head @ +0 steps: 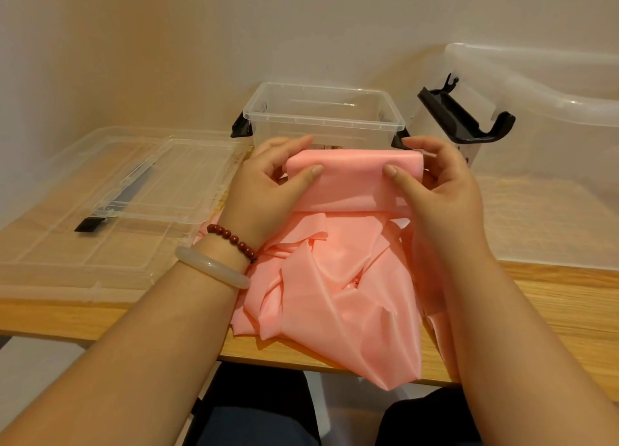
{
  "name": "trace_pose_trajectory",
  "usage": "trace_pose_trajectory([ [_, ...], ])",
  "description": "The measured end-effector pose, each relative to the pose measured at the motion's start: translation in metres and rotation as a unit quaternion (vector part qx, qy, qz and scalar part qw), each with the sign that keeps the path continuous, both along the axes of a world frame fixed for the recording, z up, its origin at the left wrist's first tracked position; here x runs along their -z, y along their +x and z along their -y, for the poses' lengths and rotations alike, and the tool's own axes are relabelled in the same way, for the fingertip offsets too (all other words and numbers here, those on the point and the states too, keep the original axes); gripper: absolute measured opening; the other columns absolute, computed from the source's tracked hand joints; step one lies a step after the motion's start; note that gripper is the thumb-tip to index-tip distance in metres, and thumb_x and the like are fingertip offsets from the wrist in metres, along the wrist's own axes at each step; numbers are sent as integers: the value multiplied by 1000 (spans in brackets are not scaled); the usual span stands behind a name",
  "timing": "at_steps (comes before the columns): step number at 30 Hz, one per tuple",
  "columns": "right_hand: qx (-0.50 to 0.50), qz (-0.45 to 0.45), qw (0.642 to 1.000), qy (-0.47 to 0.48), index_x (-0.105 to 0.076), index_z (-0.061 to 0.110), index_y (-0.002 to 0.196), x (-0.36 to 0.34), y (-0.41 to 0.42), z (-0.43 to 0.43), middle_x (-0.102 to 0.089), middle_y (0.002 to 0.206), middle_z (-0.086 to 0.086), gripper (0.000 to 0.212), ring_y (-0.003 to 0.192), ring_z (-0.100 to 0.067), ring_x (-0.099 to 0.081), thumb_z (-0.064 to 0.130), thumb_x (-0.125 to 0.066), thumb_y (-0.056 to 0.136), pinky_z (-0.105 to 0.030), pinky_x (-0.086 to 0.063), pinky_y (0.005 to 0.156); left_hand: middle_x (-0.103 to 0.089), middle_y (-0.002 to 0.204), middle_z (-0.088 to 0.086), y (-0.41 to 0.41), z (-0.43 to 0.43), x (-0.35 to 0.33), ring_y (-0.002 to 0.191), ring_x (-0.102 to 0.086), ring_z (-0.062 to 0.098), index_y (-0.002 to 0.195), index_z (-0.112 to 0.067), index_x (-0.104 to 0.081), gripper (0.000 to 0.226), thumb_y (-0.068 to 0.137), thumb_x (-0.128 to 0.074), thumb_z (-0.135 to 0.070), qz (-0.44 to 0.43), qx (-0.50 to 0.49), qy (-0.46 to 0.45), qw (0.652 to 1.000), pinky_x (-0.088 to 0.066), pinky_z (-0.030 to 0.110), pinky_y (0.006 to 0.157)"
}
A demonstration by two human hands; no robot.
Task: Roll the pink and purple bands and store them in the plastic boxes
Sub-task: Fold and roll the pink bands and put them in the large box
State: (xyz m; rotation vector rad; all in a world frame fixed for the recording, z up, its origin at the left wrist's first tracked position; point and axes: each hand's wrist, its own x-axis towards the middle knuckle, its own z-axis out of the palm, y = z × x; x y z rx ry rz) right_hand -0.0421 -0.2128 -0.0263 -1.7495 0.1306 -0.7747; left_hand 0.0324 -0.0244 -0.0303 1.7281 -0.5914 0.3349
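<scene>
A pink band [338, 278] lies crumpled on the wooden table [552, 298], its loose end hanging over the front edge. Its far end is wound into a flat roll [351, 164] held above the table. My left hand [271, 184] grips the roll's left end, thumb on top and fingers behind. At the right end my right hand [435, 181] grips it the same way. Just behind the roll stands a small clear plastic box [321, 117], open, with black latches. No purple band is in sight.
Clear lids [110, 197] lie flat on the table at the left, with a black handle part under them. A large clear box [542, 137] with a black latch [465, 117] stands at the right against the wall.
</scene>
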Motion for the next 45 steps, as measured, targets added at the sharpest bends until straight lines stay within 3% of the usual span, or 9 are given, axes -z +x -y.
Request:
trace_pose_trajectory([
  [5, 22, 9, 1000, -21, -60, 42, 98, 0, 0, -2, -68, 96, 12, 21, 88, -7, -66, 27, -71, 88, -46, -59, 77, -57, 107, -25, -3, 4, 3, 99, -56, -9, 127, -27, -58, 41, 89, -69, -21, -25, -20, -28, 999, -46, 10, 87],
  [10, 12, 8, 999, -38, -63, 32, 114, 3, -3, -3, -65, 109, 14, 27, 100, -1, -62, 23, -69, 89, -36, -57, 88, -66, 97, -15, -8, 3, 4, 86, -62, -3, 102, -36, -63, 22, 88, -69, -21, -13, -35, -64, 997, -50, 16, 76],
  [19, 37, 15, 999, -19, -60, 46, 96, 2, -3, -4, -68, 91, 9, 21, 84, -10, -66, 27, -67, 91, -46, -59, 73, -65, 107, -14, -10, 0, 6, 99, -61, -6, 118, -25, -62, 31, 90, -61, -11, 7, -24, -47, 999, -47, 11, 85],
  [24, 30, 16, 999, -17, -66, 40, 101, 3, -3, -2, -68, 101, 11, 12, 94, -8, -64, 31, -64, 93, -46, -58, 81, -62, 103, -19, -11, 0, 5, 94, -61, -10, 114, -29, -60, 25, 93, -62, -15, 9, -36, -46, 998, -49, 10, 79],
  [29, -18, 6, 1000, -19, -65, 34, 114, 6, -3, 1, -66, 115, 4, 33, 101, -12, -65, 24, -73, 84, -42, -59, 83, -67, 100, -13, -9, 0, 9, 91, -63, -1, 111, -33, -62, 24, 92, -64, -18, 9, -54, -65, 996, -52, 17, 78],
  [35, -4, 14, 1000, -3, -64, 40, 102, 4, -4, 1, -68, 102, 8, 21, 97, -18, -66, 30, -69, 83, -52, -58, 77, -65, 110, -7, -13, -1, 5, 95, -63, -3, 116, -29, -59, 36, 85, -70, -15, 9, -24, -64, 998, -50, 14, 83],
  [39, 15, 15, 1000, -21, -58, 46, 104, 3, -3, 3, -67, 94, 11, 25, 89, -10, -66, 27, -68, 91, -47, -58, 76, -65, 102, -13, -14, 0, 5, 85, -62, -4, 110, -33, -60, 29, 89, -67, -14, 4, -31, -63, 997, -53, 16, 75],
  [43, 0, 2, 1000, -30, -64, 35, 114, 4, -4, 4, -64, 109, 13, 28, 96, -3, -63, 27, -71, 88, -30, -59, 77, -65, 94, -14, -14, 0, 5, 82, -60, -4, 99, -32, -61, 16, 90, -65, -19, 12, -49, -54, 997, -51, 14, 72],
  [45, -15, -8, 999, -44, -65, 38, 114, 5, -3, 6, -61, 119, 7, 36, 102, -9, -63, 29, -77, 82, -34, -59, 81, -64, 93, -14, -14, 1, 6, 82, -59, -5, 98, -30, -61, 12, 91, -65, -21, 8, -58, -45, 997, -50, 13, 71],
])
